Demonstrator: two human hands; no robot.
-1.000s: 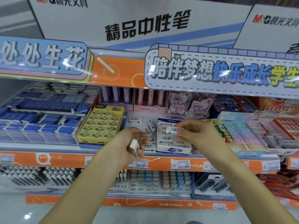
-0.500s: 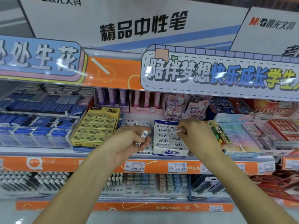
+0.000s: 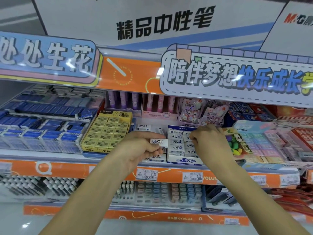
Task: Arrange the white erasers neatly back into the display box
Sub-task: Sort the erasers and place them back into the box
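Note:
A white and blue display box [image 3: 183, 161] stands on the shelf, with rows of white erasers [image 3: 176, 143] inside. My left hand [image 3: 142, 148] holds a white eraser [image 3: 159, 142] flat, just left of the box. My right hand [image 3: 209, 141] is over the box's right column, fingers curled down onto the erasers; what it pinches is hidden. Loose white erasers lie on the shelf behind [image 3: 143, 127] and below [image 3: 156, 157] my left hand.
A yellow 2B eraser box [image 3: 105, 131] stands to the left, with blue eraser trays [image 3: 42, 133] beyond it. A colourful toy pack [image 3: 237, 143] and pastel eraser boxes [image 3: 264, 141] sit to the right. The orange shelf edge [image 3: 118, 170] carries price tags.
My right hand has gone down into the box's right column. My left hand has turned its eraser flat and brought it toward the box. The camera has come closer.

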